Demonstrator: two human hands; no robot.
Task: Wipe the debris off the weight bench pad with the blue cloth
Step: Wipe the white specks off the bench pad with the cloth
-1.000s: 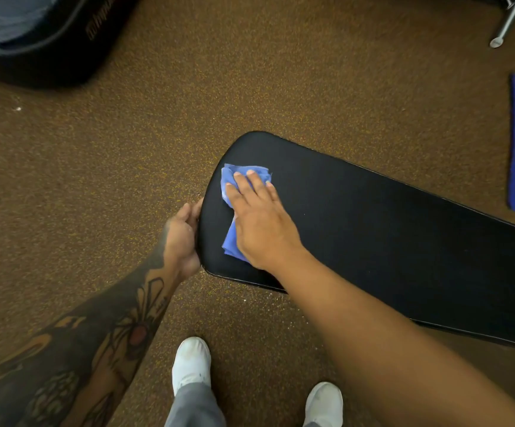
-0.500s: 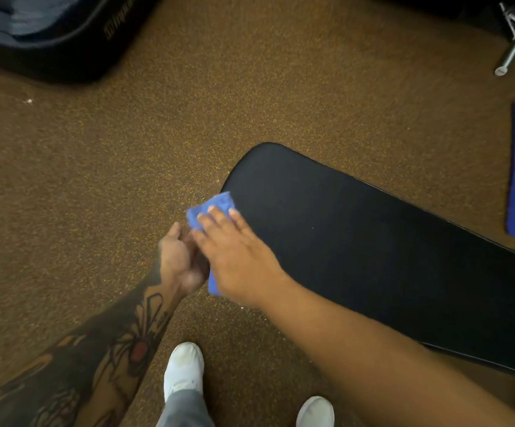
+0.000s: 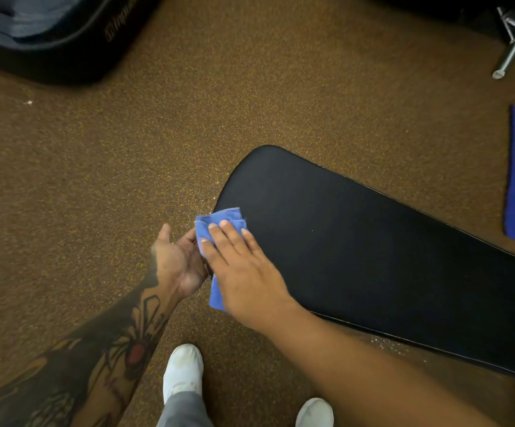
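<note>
Grip: blue cloth (image 3: pixel 219 224) is pressed flat under the spread fingers of the right hand (image 3: pixel 244 272), not pinched, at the rounded end of the weight bench pad (image 3: pixel 373 257). Left hand (image 3: pixel 177 260) is cupped open and empty just beside that edge, palm up. Step judged: debris being swept off the end into the waiting palm; next a final pull over the edge is called for. Pad: black, nearly clean. Floor (image 3: pixel 96 195): speckled brown; white shoes (image 3: pixel 184 369) below.
</note>
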